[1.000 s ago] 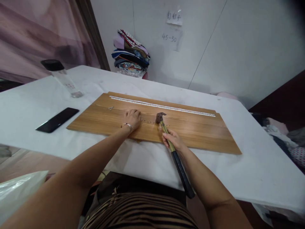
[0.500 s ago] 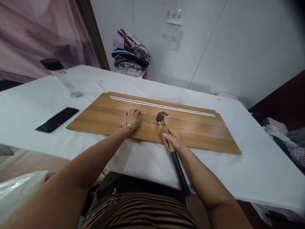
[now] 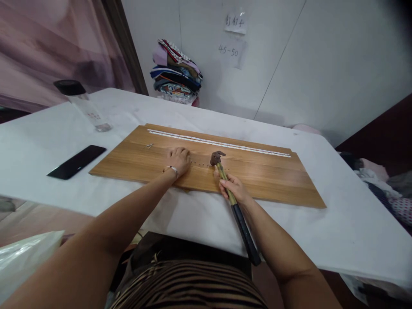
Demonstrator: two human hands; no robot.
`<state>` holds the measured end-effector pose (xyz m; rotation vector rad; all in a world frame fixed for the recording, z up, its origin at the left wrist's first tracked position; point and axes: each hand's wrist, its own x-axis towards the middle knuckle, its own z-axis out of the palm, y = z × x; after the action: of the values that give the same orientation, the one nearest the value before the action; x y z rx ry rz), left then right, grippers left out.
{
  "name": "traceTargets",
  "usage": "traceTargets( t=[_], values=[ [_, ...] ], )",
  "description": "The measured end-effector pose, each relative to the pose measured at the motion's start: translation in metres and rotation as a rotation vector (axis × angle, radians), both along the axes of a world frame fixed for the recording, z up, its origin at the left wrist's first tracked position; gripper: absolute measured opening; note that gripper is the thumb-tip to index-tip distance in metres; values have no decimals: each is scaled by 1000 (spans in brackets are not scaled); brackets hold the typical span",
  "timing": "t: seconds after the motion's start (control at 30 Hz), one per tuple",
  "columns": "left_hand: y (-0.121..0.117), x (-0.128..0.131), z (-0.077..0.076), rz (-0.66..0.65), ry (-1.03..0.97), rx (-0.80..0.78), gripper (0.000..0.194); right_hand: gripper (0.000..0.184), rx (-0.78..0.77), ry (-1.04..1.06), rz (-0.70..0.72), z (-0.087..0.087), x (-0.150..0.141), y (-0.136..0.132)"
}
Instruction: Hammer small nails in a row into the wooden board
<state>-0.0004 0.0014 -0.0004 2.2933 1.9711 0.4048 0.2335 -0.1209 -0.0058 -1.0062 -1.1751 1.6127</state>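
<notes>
A wooden board (image 3: 270, 178) lies on the white-covered table. My left hand (image 3: 180, 161) rests on it left of centre, fingers curled down and their tips hidden; anything they hold does not show. In a row just to its right stand several small nail heads (image 3: 199, 164). My right hand (image 3: 232, 188) is wrapped round the upper handle of a claw hammer (image 3: 222, 171), close to its head. The hammer's head is over the board beside the row, its black grip pointing back towards me. A few loose nails (image 3: 149, 146) lie on the board's left part.
Two white measuring strips (image 3: 219, 143) run along the board's far side. To the left on the table are a black phone-like slab (image 3: 77, 162) and a clear bottle (image 3: 85, 107) with a black lid. Folded clothes (image 3: 177, 73) are stacked by the wall.
Almost nothing differs. The hammer's grip end has shifted very slightly to the right; both hands stay in place.
</notes>
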Motion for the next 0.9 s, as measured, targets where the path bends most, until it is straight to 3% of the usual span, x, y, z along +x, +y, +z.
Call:
traceTargets(
  t=[0.9],
  values=[
    [0, 0, -1, -12, -16, 8, 39, 52, -14, -3, -3, 1, -1, -1]
  ],
)
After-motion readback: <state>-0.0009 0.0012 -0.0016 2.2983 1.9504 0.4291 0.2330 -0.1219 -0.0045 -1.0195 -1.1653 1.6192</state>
